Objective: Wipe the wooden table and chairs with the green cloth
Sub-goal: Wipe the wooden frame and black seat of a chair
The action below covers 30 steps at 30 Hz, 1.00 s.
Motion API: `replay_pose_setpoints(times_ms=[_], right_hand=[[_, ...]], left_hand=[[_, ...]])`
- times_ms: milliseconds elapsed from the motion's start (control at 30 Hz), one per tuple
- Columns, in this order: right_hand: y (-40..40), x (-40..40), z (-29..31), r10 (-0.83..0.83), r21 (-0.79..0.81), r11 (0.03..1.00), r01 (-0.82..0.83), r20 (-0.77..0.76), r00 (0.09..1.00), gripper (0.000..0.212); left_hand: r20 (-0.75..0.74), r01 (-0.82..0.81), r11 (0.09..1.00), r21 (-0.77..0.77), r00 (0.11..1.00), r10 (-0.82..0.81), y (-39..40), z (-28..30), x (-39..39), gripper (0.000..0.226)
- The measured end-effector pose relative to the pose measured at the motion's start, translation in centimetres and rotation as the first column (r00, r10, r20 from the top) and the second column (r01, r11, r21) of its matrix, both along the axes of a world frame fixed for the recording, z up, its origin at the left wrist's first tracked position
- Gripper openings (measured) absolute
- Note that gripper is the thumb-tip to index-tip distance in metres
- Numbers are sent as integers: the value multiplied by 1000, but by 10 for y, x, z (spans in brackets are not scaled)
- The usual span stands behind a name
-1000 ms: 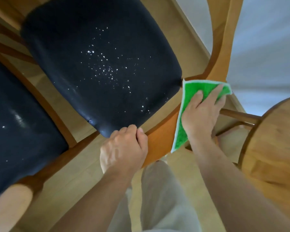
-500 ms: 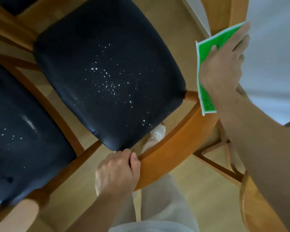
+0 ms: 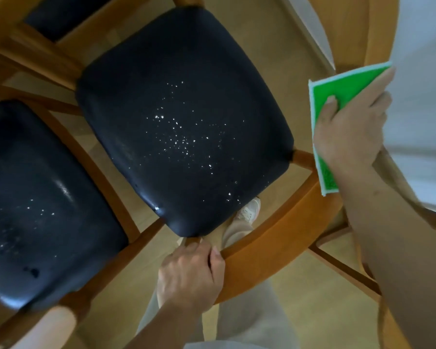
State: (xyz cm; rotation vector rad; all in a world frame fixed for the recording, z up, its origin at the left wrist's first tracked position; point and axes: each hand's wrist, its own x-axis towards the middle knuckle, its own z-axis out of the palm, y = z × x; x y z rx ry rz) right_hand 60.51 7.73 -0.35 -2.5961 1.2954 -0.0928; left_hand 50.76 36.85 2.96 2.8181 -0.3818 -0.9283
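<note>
The right hand [image 3: 350, 132] covers the middle of the green cloth [image 3: 337, 94] and the wood under it. The second chair seat [image 3: 35, 197] is cut off at the left edge. The left hand [image 3: 189, 275] hides the chair back's end.

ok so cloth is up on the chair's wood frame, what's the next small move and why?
Probably draw the right hand down along the curved chair back rail, keeping the green cloth pressed flat. The cloth sits at the rail's upper end, and bare wood runs from there down to the left hand, which grips the rail's lower end and steadies the chair.
</note>
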Motion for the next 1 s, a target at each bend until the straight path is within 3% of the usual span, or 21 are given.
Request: replay_pose_setpoints(times_ms=[167,300,467,533,567,600,667,733,800,900,1000], right_hand=[[53,-51,7,149,-19,988,-154,-161,976,55],[92,-62,10,227,46,974,-222,-144,963,51],[96,-50,14,121,103,987,-122,10,993,48],[98,-38,14,98,131,985,-109,84,992,48],[99,-31,15,93,160,981,-112,122,988,48],[101,-24,14,96,202,971,-128,159,983,48],[107,-5,7,117,307,935,-178,206,972,49],[118,18,-11,164,423,877,-229,184,969,50],[130,43,-44,246,553,797,-244,72,967,48],[151,61,-93,388,688,703,-178,-162,907,54],[167,59,-114,372,565,796,-220,-168,913,57]], left_hand=[[-64,0,1000,-1,998,0,1,-4,1,52],[-124,9,1000,-21,992,-11,3,-5,0,63],[-204,29,998,-55,978,-40,6,-10,2,55],[-323,-12,996,-83,946,-15,8,-14,5,52],[-445,-66,992,-107,895,11,10,-19,10,52],[-613,-171,977,-128,788,58,13,-25,19,50],[-831,-490,863,-126,527,178,14,-46,52,39],[-878,-783,613,-109,365,311,5,-73,94,32],[-932,-921,369,-121,233,277,-13,-97,132,35],[-894,-969,193,-152,218,391,-28,-124,164,25],[-804,-975,171,-139,212,556,-14,-140,163,15]])
